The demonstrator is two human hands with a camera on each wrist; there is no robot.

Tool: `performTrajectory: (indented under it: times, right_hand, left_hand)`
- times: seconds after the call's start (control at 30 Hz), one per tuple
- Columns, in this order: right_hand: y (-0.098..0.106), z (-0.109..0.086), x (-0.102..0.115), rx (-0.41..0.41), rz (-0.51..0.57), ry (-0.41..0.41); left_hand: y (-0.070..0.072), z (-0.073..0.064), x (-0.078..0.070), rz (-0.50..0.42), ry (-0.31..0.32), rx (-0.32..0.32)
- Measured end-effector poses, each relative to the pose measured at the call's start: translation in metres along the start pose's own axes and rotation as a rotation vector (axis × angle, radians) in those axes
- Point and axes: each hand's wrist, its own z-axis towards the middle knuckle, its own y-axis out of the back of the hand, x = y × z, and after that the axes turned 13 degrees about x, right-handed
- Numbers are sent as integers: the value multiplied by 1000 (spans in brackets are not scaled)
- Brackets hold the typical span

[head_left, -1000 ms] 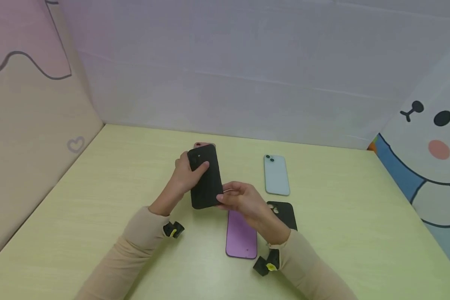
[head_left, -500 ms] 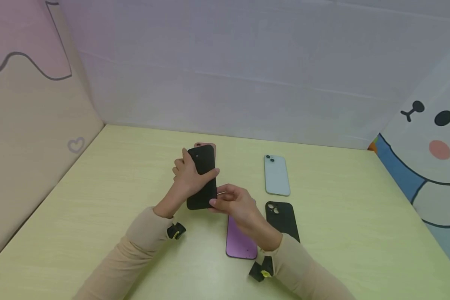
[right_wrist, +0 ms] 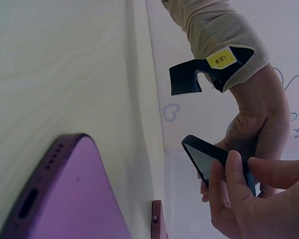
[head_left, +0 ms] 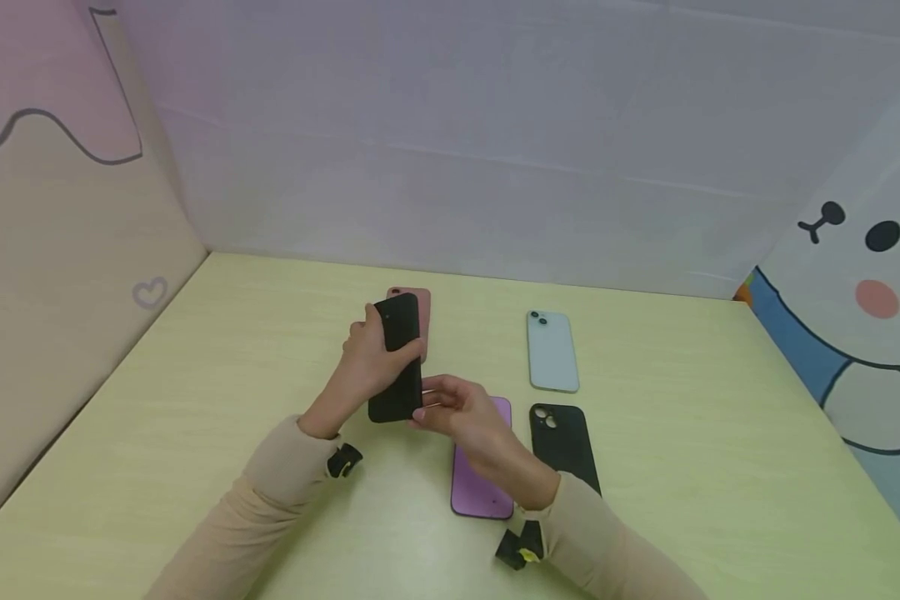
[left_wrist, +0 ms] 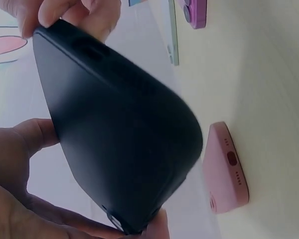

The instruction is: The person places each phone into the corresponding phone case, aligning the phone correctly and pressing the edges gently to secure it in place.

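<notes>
A phone in a black case (head_left: pixel 399 392) is held up above the table, its back toward the head camera. My left hand (head_left: pixel 372 357) grips it by the long sides, with the thumb across to the right edge. At its lower right corner, the thumb and fingers of my right hand (head_left: pixel 468 421) pinch it. The left wrist view shows the black case (left_wrist: pixel 119 124) from its port end, with a charging cutout along the edge. From the right wrist, a greyish face framed by the black rim (right_wrist: pixel 209 148) shows, partly covered by fingers.
Behind the held phone lies a pink phone (head_left: pixel 423 308). A purple phone (head_left: pixel 480 487) lies partly under my right hand. To the right are a black phone case (head_left: pixel 562 442) with camera cutouts and a pale blue phone (head_left: pixel 552 354). Printed fabric walls surround the table (head_left: pixel 720 400).
Both hands have shifted slightly left with the black-cased phone, which has turned a little, uncovering more of the pink phone. The left thumb has moved from the phone's back to its right edge.
</notes>
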Motion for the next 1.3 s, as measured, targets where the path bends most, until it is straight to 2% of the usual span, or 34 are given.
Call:
performTrajectory:
  times: [0.1, 0.2, 0.27, 0.4, 0.57, 0.67, 1.07, 1.3]
  right_hand:
    - [-1, -1, 1, 16, -20, -13]
    - [-1, -2, 2, 34, -32, -22]
    - [0, -3, 3, 49, -68, -25]
    - [3, -8, 5, 49, -237, -34]
    - [13, -14, 4, -6, -515, -24]
    - [20, -16, 3, -40, -636, -20]
    - [41, -26, 4, -196, -808, -141]
    - [50, -30, 3, -212, -952, -163]
  left_hand:
    - [2, 0, 3, 20, -55, -12]
    - [5, -1, 6, 46, -67, -4]
    - [7, -2, 8, 68, -50, 7]
    - [10, -4, 13, 127, 10, 28]
    - [13, -8, 19, 211, 62, 48]
    - [14, -10, 24, 260, 77, 58]
    - [11, -14, 40, 417, 158, 52]
    - [8, -15, 50, 481, 198, 34]
